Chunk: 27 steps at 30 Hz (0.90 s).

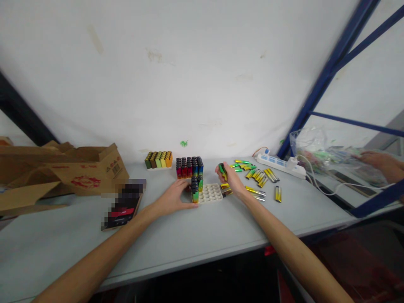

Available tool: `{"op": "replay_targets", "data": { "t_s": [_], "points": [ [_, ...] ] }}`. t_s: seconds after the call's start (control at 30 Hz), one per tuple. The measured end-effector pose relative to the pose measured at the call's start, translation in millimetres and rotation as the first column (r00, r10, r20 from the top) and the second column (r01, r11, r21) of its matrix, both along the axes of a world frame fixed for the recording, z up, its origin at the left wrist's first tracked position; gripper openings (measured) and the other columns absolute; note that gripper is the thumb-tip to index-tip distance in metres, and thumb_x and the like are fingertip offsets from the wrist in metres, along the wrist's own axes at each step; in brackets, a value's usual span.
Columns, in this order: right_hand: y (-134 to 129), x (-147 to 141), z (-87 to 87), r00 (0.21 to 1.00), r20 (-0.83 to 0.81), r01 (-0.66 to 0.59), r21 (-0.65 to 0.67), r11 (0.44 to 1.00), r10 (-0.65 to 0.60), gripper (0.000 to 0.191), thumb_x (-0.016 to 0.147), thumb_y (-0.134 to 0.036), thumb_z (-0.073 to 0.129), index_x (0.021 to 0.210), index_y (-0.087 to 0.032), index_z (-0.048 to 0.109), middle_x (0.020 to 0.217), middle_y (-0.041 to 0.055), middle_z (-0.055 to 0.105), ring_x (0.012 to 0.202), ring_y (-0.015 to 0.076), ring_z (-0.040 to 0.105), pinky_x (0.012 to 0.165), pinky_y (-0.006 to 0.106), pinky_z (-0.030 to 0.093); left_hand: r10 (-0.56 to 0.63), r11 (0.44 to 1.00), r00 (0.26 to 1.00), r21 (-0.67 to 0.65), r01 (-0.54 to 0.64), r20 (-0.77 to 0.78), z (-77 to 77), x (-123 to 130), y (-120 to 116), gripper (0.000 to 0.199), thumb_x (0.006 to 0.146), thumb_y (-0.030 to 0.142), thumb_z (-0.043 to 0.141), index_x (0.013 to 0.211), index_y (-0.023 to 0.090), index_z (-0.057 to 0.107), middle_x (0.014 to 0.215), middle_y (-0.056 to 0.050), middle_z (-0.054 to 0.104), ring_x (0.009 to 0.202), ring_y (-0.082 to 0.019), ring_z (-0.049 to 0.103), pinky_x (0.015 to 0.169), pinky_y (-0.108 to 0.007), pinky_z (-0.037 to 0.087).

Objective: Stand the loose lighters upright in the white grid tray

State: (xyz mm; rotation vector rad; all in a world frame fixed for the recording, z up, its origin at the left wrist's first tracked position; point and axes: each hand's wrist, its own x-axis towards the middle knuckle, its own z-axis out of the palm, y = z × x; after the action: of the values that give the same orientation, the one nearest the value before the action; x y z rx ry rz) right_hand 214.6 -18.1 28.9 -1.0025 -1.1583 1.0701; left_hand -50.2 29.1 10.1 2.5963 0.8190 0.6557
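Room lies between your tray (pixel 210 193) and the counter's front edge (pixel 189 263).
Your left grip (pixel 174 196) clasps its left end; your right grip (pixel 229 176), near its back-right corner, holds a green lighter (pixel 222 171).

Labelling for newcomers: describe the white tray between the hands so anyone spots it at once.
On the grey table, look between the left hand and right hand, in front of the packed red and blue lighters. The white tray lies there, green lighters standing at its left end. Its bare round holes set it apart from the packed rows behind.
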Motion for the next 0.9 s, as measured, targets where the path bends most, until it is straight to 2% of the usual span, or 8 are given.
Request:
{"op": "replay_targets", "data": {
  "t_s": [0.1, 0.2, 0.37, 0.47, 0.6, 0.7, 0.77, 0.9],
  "points": [
    [-3, -4, 1.2, 0.998, 0.040, -0.051, 0.058, 0.997, 0.049, 0.048, 0.089, -0.068, 0.057, 0.091, -0.021, 0.066, 0.073, -0.0025, 0.047, 0.057, 0.0105, 0.042, 0.049, 0.023, 0.034, -0.011, 1.000, 1.000, -0.003, 0.011, 0.028, -1.0, 0, 1, 0.071, 0.066, 0.065, 0.085, 0.116, 0.018, 0.069, 0.127, -0.015, 0.068, 0.120, -0.037, 0.062, 0.107, -0.051, 0.050],
    [-8, -7, 2.6, 0.981, 0.188, -0.075, 0.125, 0.989, 0.050, 0.042, 0.090, -0.062, 0.063, 0.101, -0.022, 0.069, 0.080, -0.0006, 0.057, 0.069, 0.0132, 0.053, 0.060, 0.025, 0.046, 0.003, 1.000, 1.000, 0.000, -0.003, 0.025, -0.1, 0, -1, 0.071, 0.066, 0.064, 0.085, 0.118, 0.019, 0.069, 0.125, -0.014, 0.070, 0.118, -0.036, 0.064, 0.105, -0.050, 0.051],
    [-11, -10, 0.8, 0.970, 0.242, -0.043, 0.161, 0.986, 0.003, 0.033, 0.081, -0.048, 0.080, 0.098, -0.021, 0.070, 0.094, 0.0027, 0.072, 0.090, 0.0175, 0.067, 0.081, 0.029, 0.054, 0.002, 1.000, 1.000, -0.011, -0.001, 0.001, 2.8, 1, -3, 0.071, 0.069, 0.062, 0.085, 0.120, 0.016, 0.067, 0.124, -0.016, 0.069, 0.118, -0.036, 0.063, 0.105, -0.050, 0.051],
    [-12, -11, -0.1, 0.971, 0.238, -0.029, 0.139, 0.990, -0.005, 0.033, 0.081, -0.046, 0.081, 0.098, -0.020, 0.069, 0.088, 0.0027, 0.075, 0.083, 0.0175, 0.070, 0.077, 0.029, 0.054, -0.008, 1.000, 1.000, -0.023, 0.008, -0.001, 3.1, 1, -3, 0.071, 0.069, 0.061, 0.085, 0.121, 0.016, 0.066, 0.126, -0.016, 0.068, 0.118, -0.036, 0.063, 0.105, -0.050, 0.050],
    [-14, -12, -3.6, 0.964, 0.253, -0.108, 0.113, 0.988, 0.076, 0.034, 0.084, -0.049, 0.077, 0.099, -0.020, 0.067, 0.074, 0.0007, 0.074, 0.066, 0.0157, 0.068, 0.063, 0.027, 0.053, -0.010, 1.000, 1.000, -0.024, 0.009, -0.010, 2.4, 1, -2, 0.073, 0.069, 0.061, 0.086, 0.120, 0.014, 0.066, 0.126, -0.018, 0.067, 0.118, -0.036, 0.062, 0.105, -0.049, 0.050],
    [-15, -15, -8.9, 0.952, 0.274, -0.169, 0.095, 0.981, 0.137, 0.035, 0.084, -0.051, 0.077, 0.098, -0.021, 0.068, 0.085, 0.0027, 0.075, 0.070, 0.0175, 0.072, 0.067, 0.029, 0.058, -0.012, 0.999, 1.000, -0.034, 0.011, -0.003, 2.6, 1, -2, 0.072, 0.069, 0.060, 0.086, 0.122, 0.016, 0.066, 0.125, -0.016, 0.068, 0.116, -0.035, 0.062, 0.103, -0.049, 0.050],
    [-16, -16, -10.5, 0.932, 0.335, -0.177, 0.088, 0.980, 0.138, 0.034, 0.086, -0.052, 0.075, 0.100, -0.021, 0.069, 0.090, 0.0039, 0.075, 0.073, 0.0191, 0.074, 0.068, 0.030, 0.059, -0.013, 0.999, 1.000, -0.044, 0.013, 0.003, 3.0, 1, -3, 0.071, 0.069, 0.058, 0.087, 0.122, 0.016, 0.066, 0.125, -0.015, 0.068, 0.116, -0.035, 0.062, 0.103, -0.049, 0.050],
    [-18, -16, -5.0, 0.848, 0.528, -0.160, 0.172, 0.972, 0.046, 0.029, 0.093, -0.050, 0.068, 0.102, -0.023, 0.071, 0.079, 0.0035, 0.075, 0.071, 0.0203, 0.073, 0.066, 0.030, 0.056, -0.009, 0.999, 1.000, -0.046, 0.011, 0.027, 3.0, 1, -3, 0.070, 0.067, 0.059, 0.087, 0.120, 0.018, 0.067, 0.124, -0.015, 0.069, 0.115, -0.035, 0.063, 0.103, -0.049, 0.051]
  ]
}}
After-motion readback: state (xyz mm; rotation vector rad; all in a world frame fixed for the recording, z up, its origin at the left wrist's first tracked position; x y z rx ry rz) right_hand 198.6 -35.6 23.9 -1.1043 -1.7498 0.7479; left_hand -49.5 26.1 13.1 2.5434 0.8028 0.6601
